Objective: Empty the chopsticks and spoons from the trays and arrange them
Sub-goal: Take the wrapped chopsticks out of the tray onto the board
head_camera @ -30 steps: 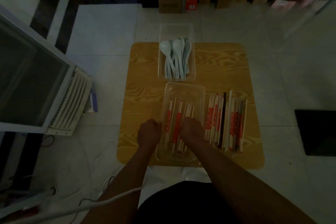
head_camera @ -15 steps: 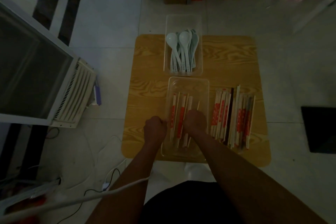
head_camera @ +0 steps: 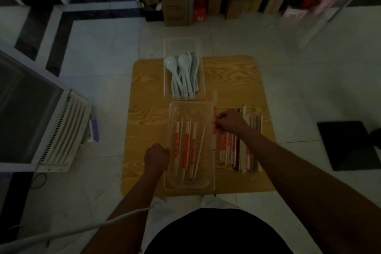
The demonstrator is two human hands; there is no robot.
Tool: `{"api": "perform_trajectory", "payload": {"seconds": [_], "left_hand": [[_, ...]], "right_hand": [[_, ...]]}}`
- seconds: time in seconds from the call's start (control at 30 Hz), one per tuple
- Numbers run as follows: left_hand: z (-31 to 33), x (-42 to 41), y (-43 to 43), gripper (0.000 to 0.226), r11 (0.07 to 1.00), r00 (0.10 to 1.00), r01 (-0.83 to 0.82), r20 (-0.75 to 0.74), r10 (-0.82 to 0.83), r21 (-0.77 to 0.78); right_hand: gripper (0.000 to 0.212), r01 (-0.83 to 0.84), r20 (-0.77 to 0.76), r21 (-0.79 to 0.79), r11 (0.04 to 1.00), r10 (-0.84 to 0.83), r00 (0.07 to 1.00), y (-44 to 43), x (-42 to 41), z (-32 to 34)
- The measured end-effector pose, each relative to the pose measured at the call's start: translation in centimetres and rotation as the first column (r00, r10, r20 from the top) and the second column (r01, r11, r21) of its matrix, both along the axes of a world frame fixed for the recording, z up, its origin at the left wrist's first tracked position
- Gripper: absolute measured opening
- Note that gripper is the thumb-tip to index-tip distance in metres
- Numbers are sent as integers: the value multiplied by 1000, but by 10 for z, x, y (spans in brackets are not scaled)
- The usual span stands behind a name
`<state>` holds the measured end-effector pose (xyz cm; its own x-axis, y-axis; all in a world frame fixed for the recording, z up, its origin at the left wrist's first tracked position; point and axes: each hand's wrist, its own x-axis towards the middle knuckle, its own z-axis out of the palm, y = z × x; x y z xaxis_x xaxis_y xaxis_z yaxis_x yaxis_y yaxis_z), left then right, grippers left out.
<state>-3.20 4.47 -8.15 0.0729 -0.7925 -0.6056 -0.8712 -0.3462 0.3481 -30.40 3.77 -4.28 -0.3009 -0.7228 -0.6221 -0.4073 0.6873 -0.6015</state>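
Note:
A clear near tray (head_camera: 209, 185) on the low wooden table (head_camera: 148, 109) holds several paper-wrapped chopsticks (head_camera: 186, 146). My left hand (head_camera: 157, 157) grips the tray's left rim. My right hand (head_camera: 231, 120) pinches one wrapped chopstick pair (head_camera: 215, 99), held upright-lengthwise just right of the tray, above the row of chopsticks (head_camera: 235, 152) laid on the table. A second clear tray (head_camera: 183, 45) further away holds several pale spoons (head_camera: 184, 74).
An air-conditioner unit (head_camera: 41, 121) stands on the floor at the left. Boxes and shelves (head_camera: 177, 8) line the far wall. A dark mat (head_camera: 350, 144) lies at the right. A white cable (head_camera: 72, 231) crosses the lower left.
My right hand has lifted out of the near tray and moved right with one chopstick pair, over the row on the table. My left hand stays at the tray's left rim.

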Motion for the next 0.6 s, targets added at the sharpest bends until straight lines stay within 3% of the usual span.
{"api": "perform_trajectory", "payload": {"seconds": [0.07, 0.23, 0.6], "left_hand": [[0, -2, -1, 34, 1000, 1000, 2, 19, -3, 8], [0, -8, -1, 33, 1000, 999, 7, 49, -7, 6], [-3, -10, -3, 32, 999, 997, 12, 74, -14, 31]], "right_hand": [[17, 67, -121, 1, 998, -66, 990, 15, -37, -5], [21, 174, -378, 176, 969, -96, 921, 61, -97, -26], [26, 286, -384, 120, 951, -221, 896, 76, -82, -51]]}}
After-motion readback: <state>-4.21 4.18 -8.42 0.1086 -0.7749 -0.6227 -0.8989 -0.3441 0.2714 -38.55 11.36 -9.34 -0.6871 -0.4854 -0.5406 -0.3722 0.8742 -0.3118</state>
